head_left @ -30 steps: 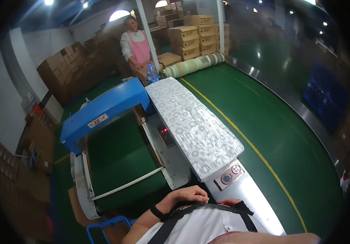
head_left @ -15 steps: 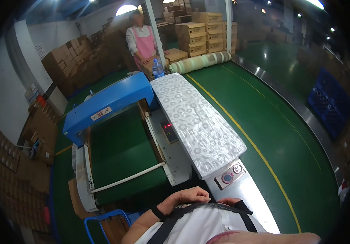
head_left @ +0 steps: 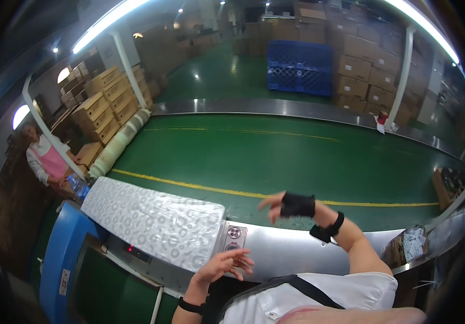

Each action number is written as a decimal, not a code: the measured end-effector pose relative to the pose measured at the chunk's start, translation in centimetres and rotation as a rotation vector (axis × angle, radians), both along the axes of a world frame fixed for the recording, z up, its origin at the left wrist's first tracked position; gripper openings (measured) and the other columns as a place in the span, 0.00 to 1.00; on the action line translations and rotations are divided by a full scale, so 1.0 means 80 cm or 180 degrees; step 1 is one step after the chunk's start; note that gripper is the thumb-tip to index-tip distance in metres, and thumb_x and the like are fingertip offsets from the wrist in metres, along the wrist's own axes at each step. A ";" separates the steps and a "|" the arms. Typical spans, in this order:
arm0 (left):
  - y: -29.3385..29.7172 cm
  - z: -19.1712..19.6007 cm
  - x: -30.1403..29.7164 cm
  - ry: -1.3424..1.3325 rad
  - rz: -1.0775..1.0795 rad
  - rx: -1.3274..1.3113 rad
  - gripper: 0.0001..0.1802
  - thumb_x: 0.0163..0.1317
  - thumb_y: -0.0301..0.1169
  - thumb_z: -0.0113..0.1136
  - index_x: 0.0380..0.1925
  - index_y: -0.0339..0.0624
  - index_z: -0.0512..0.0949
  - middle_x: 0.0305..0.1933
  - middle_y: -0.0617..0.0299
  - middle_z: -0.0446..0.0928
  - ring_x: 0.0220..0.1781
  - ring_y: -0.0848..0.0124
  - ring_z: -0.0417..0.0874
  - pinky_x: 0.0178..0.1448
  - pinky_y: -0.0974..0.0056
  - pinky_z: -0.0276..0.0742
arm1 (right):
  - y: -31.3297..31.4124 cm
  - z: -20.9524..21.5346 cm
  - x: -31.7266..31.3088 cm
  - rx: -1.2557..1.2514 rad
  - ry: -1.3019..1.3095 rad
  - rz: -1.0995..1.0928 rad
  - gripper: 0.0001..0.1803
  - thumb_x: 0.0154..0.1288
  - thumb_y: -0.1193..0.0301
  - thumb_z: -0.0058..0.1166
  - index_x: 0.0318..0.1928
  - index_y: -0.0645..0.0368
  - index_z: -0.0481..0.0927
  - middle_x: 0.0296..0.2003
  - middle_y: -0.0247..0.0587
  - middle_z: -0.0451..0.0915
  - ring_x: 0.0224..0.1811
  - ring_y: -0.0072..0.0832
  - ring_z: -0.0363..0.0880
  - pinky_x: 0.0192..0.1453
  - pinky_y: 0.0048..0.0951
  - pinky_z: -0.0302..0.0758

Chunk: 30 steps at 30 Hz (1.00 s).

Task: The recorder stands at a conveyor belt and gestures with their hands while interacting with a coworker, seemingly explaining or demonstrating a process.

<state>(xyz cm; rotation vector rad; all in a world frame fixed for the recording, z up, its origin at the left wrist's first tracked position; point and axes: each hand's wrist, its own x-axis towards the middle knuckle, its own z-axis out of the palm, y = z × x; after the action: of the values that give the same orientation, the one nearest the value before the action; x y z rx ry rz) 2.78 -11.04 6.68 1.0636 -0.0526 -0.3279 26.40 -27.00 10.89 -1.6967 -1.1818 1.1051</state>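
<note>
The blue machine (head_left: 66, 237) bears a pale label (head_left: 64, 282). A pinkish phone (head_left: 235, 241) shows round lenses (head_left: 234, 233); the left hand (head_left: 222, 265) near it and the right hand (head_left: 293, 206) have fingers apart.

The left hand (head_left: 222, 265) hides the lower part of a phone (head_left: 234, 233); a black wrap (head_left: 300, 205) covers much of the right hand (head_left: 279, 206). The lower edge cuts off the blue machine (head_left: 62, 248) and left forearm (head_left: 192, 295). The red display (head_left: 131, 249) is too small to read; darkness blurs the leftmost cartons (head_left: 0, 208)
</note>
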 end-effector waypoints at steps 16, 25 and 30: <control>-0.017 -0.042 0.068 -0.0104 0.0925 -0.1933 0.39 0.51 0.59 0.32 0.54 0.41 0.50 0.55 0.41 0.52 0.56 0.46 0.54 0.51 0.44 0.56 | -0.032 0.157 0.174 0.3672 0.1004 -0.1621 0.27 0.53 0.70 0.45 0.54 0.57 0.54 0.20 0.30 0.61 0.16 0.13 0.57 0.18 0.08 0.57; -0.052 -0.106 0.007 0.1028 0.0649 -0.0598 0.27 0.56 0.43 0.41 0.52 0.37 0.55 0.50 0.52 0.63 0.51 0.65 0.66 0.52 0.62 0.62 | 0.029 -0.126 -0.021 -0.0120 0.1121 -0.0073 0.16 0.49 0.70 0.46 0.42 0.55 0.71 0.20 0.33 0.75 0.11 0.12 0.61 0.14 0.14 0.60; -0.063 -0.084 -0.021 0.1157 0.0115 0.0767 0.24 0.55 0.43 0.44 0.46 0.36 0.64 0.46 0.61 0.67 0.49 0.74 0.65 0.54 0.71 0.55 | 0.020 -0.143 -0.125 -0.0772 0.1531 0.0827 0.17 0.51 0.67 0.46 0.44 0.55 0.70 0.23 0.30 0.70 0.23 0.14 0.64 0.27 0.16 0.62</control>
<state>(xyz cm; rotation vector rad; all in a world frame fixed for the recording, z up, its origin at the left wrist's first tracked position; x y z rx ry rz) 1.11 -16.08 -0.02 1.2261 0.3381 -0.4992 16.37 -25.38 -0.58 -1.3532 -1.0007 1.7607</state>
